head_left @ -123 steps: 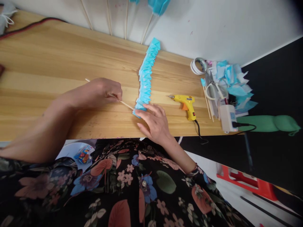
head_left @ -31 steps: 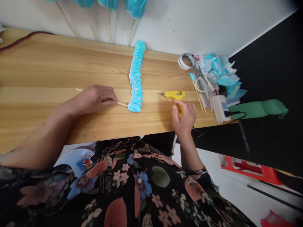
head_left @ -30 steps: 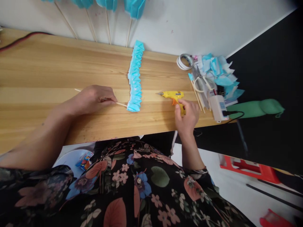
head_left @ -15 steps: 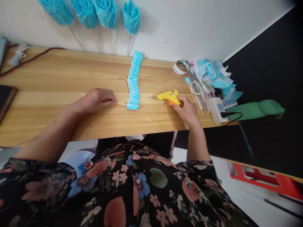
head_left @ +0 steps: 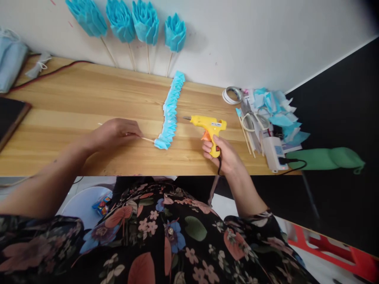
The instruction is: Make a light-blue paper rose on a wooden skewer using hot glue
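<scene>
My left hand (head_left: 118, 133) is closed around a thin wooden stick (head_left: 147, 139). The stick's right end touches the lower end of a pleated blue strip (head_left: 170, 114), which lies lengthwise across the table toward the wall. My right hand (head_left: 225, 154) grips a yellow hot glue gun (head_left: 209, 125) by its handle, fingers below the orange trigger. Its metal nozzle points left, a little to the right of the strip and not touching it. A dark cord hangs from the handle.
Several blue fabric-like flowers (head_left: 145, 23) on sticks lean against the wall. To the right lie a tape roll (head_left: 232, 95), scissors (head_left: 251, 116), blue scraps (head_left: 278, 106), a white power adapter (head_left: 274, 154) and a green pouch (head_left: 331, 158). A dark tablet-like object (head_left: 12, 118) rests at the left.
My right hand has raised the glue gun and brought it left, nearer the strip. The strip's lower end has shifted and bends left at the stick. The camera view has also moved slightly.
</scene>
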Demonstrator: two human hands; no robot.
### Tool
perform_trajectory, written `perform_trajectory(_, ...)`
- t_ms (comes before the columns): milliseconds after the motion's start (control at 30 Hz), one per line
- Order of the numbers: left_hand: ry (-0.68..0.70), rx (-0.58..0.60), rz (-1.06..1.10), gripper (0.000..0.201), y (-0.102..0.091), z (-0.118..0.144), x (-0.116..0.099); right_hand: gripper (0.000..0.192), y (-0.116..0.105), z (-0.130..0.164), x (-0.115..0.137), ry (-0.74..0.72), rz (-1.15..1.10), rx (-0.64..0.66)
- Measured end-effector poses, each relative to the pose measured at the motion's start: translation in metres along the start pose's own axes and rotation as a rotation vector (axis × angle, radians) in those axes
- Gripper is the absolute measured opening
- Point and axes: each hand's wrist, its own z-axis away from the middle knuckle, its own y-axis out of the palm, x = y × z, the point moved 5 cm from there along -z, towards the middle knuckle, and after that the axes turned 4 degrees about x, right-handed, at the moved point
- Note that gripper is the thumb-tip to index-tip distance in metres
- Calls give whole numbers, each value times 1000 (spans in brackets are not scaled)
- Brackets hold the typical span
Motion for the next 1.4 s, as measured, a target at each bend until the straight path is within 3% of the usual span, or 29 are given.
perform_trajectory(167,-48,-217,-147,29,9,19,1,40,11,-34,15,-32,41,89)
perform_trajectory(367,5,-324,-214,29,18,16,2,47,23,-86,29,-101,295,301)
perform_trajectory(500,13,-356,-211,27,18,16,3,45,16,-102,24,-234,422,241)
perform_trajectory(900,21,-400,-195,20,15,16,5,38,5,-93,20,-479,576,75)
perform_trajectory(967,10,-377,-217,21,15,14,4,39,7,-90,19,-450,556,121)
perform_trajectory(1167,-45,-370,-174,26,15,12,9,54,21,-80,12,-227,563,469)
perform_trajectory(1400,-102,-324,-161,26,15,11,5,56,19,-79,12,-162,677,493)
